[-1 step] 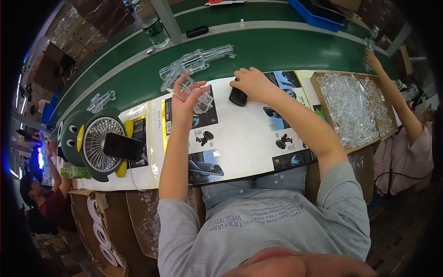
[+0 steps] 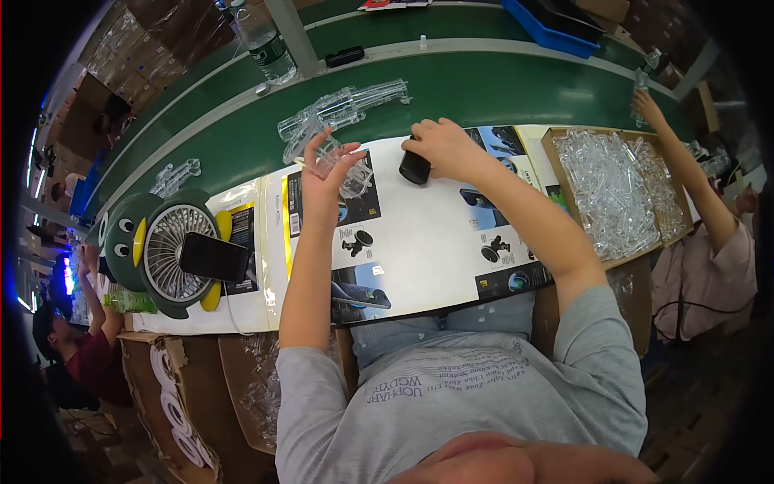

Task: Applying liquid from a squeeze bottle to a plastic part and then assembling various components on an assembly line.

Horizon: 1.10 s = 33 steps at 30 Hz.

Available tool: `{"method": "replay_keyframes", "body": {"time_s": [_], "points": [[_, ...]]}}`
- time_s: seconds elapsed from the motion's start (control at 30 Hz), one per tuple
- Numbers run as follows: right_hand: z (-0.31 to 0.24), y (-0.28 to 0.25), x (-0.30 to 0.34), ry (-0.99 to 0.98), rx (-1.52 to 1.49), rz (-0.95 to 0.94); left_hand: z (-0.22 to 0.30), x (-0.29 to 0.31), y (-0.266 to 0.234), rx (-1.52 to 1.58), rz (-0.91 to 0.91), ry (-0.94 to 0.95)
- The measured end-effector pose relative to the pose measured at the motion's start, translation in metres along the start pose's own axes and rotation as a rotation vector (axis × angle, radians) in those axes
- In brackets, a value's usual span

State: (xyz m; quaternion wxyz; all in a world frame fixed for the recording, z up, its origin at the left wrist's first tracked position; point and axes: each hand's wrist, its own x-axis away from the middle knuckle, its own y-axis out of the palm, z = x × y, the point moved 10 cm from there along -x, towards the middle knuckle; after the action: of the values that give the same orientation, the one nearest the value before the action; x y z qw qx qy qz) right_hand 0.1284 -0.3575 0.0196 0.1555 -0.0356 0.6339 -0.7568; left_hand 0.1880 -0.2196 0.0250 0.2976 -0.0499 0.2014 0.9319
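Note:
My left hand has its fingers curled round a clear plastic piece with a frame-like shape, held above the printed sheet. Just beyond it, more clear plastic parts, long and tube-like, lie on the green belt; where they meet the held piece is hard to make out. My right hand is closed over a small black rounded object at the far edge of the sheet. The fingers partly cover this object, and its exact kind does not show.
A carton full of clear plastic parts stands at the right. On the left are a penguin-shaped fan and a dark phone in front of it. A water bottle and a blue tray stand farther back. A co-worker's hand reaches in at the right.

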Motion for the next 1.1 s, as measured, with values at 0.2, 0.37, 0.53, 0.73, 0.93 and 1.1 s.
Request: {"method": "replay_keyframes", "body": {"time_s": [0.2,0.37,0.53,0.73,0.93,1.1], "points": [[0.054,-0.075,0.024,0.346,-0.606,0.589,-0.01,0.001,-0.02,-0.146,0.051,0.168],[0.082,-0.081,0.013,0.466,-1.504,0.895,-0.008,0.009,-0.01,-0.193,0.048,0.134],[0.08,-0.091,0.005,0.448,-1.827,0.934,-0.007,0.01,0.003,-0.237,0.01,0.088],[0.096,-0.097,0.037,0.304,-2.116,1.107,0.02,-0.019,0.055,-0.456,-0.175,0.147],[0.093,-0.131,0.08,0.199,-2.278,1.355,0.051,-0.026,0.105,-0.325,-0.185,0.272],[0.081,-0.161,0.106,0.217,-2.051,1.413,0.049,-0.004,0.122,-0.642,-0.207,0.312]]}}
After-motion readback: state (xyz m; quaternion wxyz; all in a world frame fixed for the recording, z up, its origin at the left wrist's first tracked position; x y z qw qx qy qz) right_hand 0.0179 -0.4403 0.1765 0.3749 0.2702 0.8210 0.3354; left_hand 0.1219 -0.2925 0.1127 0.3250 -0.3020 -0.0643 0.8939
